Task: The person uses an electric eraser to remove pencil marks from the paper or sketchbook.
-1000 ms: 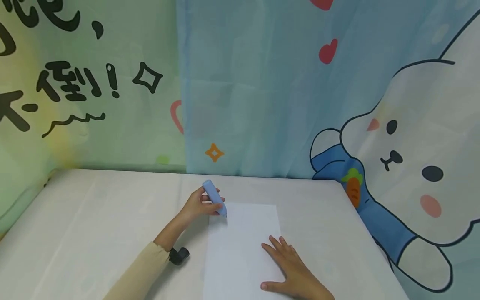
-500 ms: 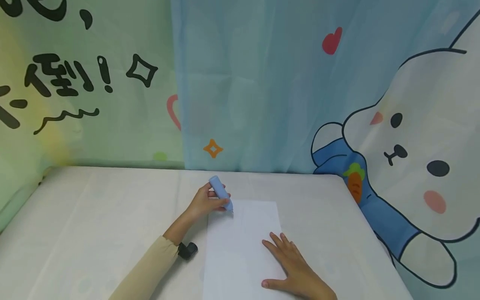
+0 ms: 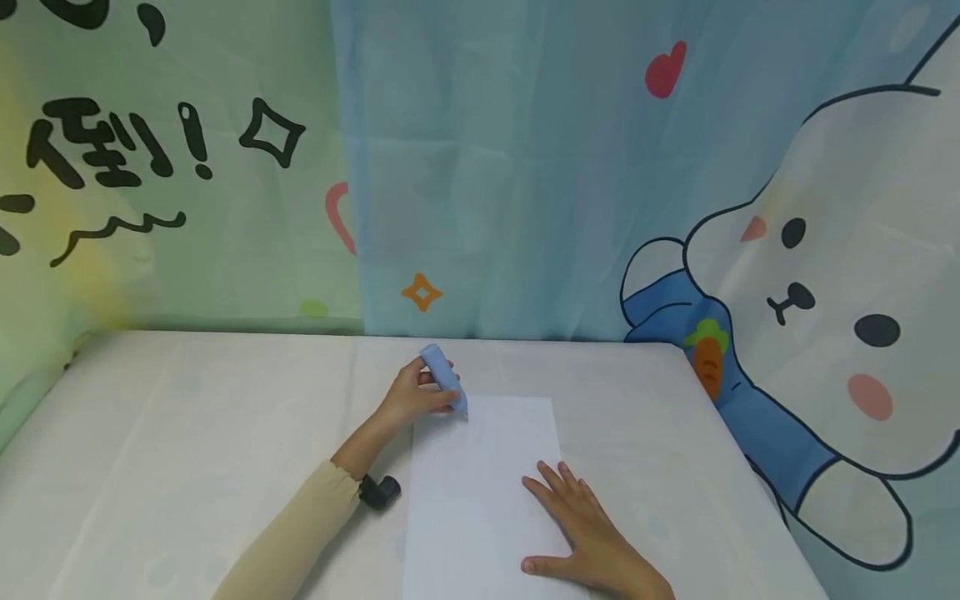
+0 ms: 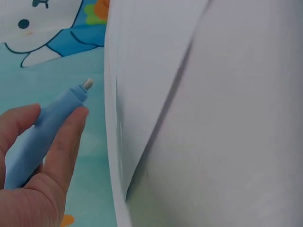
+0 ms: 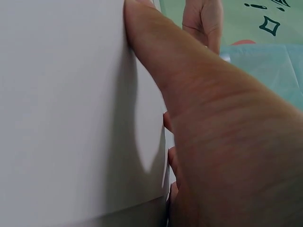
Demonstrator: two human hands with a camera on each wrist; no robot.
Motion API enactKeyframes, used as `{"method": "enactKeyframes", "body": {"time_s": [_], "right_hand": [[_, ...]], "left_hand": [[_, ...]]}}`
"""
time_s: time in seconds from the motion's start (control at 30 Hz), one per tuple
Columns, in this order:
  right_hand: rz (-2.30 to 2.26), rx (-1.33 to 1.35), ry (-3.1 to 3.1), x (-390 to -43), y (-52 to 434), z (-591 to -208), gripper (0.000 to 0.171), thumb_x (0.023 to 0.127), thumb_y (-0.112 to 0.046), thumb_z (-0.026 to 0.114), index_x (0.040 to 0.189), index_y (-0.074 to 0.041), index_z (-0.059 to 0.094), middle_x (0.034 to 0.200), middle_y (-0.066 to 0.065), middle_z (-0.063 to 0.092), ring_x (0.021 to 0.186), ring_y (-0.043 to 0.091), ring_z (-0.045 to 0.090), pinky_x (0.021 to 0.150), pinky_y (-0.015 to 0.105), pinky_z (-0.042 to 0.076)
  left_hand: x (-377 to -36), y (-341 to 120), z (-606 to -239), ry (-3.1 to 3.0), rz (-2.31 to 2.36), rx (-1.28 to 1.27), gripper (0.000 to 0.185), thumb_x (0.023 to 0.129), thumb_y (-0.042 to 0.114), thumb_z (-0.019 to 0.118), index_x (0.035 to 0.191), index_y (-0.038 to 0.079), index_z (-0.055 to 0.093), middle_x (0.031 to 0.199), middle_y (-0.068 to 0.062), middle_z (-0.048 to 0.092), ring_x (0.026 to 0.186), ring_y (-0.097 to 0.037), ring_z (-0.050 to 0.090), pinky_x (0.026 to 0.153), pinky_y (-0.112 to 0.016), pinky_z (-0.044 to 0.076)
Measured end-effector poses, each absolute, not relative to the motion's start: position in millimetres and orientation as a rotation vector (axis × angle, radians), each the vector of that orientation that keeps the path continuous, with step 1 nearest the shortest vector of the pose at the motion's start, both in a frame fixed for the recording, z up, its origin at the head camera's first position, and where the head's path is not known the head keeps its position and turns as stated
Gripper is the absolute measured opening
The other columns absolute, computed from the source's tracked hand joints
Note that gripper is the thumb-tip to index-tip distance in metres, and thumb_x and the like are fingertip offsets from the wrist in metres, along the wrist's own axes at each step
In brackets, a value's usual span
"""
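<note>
A white sheet of paper (image 3: 480,492) lies on the pale table (image 3: 187,433). My left hand (image 3: 411,398) grips a light blue marker (image 3: 444,382), its tip down at the sheet's far left corner. In the left wrist view the blue marker (image 4: 45,127) sits between my fingers (image 4: 66,142), its white tip just off the paper (image 4: 142,71) edge. My right hand (image 3: 588,537) lies flat with straight fingers on the sheet's near right part. The right wrist view shows my thumb (image 5: 156,56) pressed on the paper (image 5: 61,113).
A black wrist camera (image 3: 378,492) sits at my left cuff. A cartoon curtain with a rabbit (image 3: 825,275) hangs behind and to the right of the table. The table's right edge (image 3: 750,475) runs close to the paper.
The left hand has shifted the marker slightly to the right and farther along the sheet's top edge. The right hand stays flat on the paper.
</note>
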State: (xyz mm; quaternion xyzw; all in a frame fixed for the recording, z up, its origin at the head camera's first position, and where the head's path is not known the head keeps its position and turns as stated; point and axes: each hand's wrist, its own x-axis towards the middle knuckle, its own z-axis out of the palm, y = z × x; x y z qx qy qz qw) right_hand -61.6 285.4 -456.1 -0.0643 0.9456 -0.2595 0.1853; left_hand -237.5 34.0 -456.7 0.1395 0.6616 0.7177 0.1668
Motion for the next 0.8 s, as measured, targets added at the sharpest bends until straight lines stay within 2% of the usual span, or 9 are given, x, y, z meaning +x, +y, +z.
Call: {"method": "enactKeyframes", "body": {"time_s": [0.5, 0.8], "right_hand": [[-0.689, -0.177, 2.668, -60.0, 282.0, -460.5, 0.100, 0.072, -0.065, 0.073, 0.151, -0.017, 0.035, 0.162, 0.010, 0.017, 0.148, 0.040, 0.001, 0.113, 0.066, 0.001], [-0.768, -0.234, 2.677, -61.2, 285.6, -463.8, 0.098, 0.074, -0.061, 0.074, 0.153, -0.020, 0.033, 0.163, 0.009, 0.013, 0.148, 0.038, -0.001, 0.114, 0.064, -0.004]], "left_hand": [[-240.2, 35.1, -461.6, 1.868, 2.055, 0.354, 0.048, 0.080, -0.016, 0.067, 0.124, -0.017, 0.047, 0.114, -0.034, 0.063, 0.102, -0.040, 0.066, 0.076, -0.038, 0.059], [-242.1, 36.2, -459.1, 1.942, 2.019, 0.334, 0.046, 0.081, -0.011, 0.070, 0.123, -0.013, 0.050, 0.113, -0.031, 0.065, 0.098, -0.037, 0.068, 0.075, -0.037, 0.059]]}}
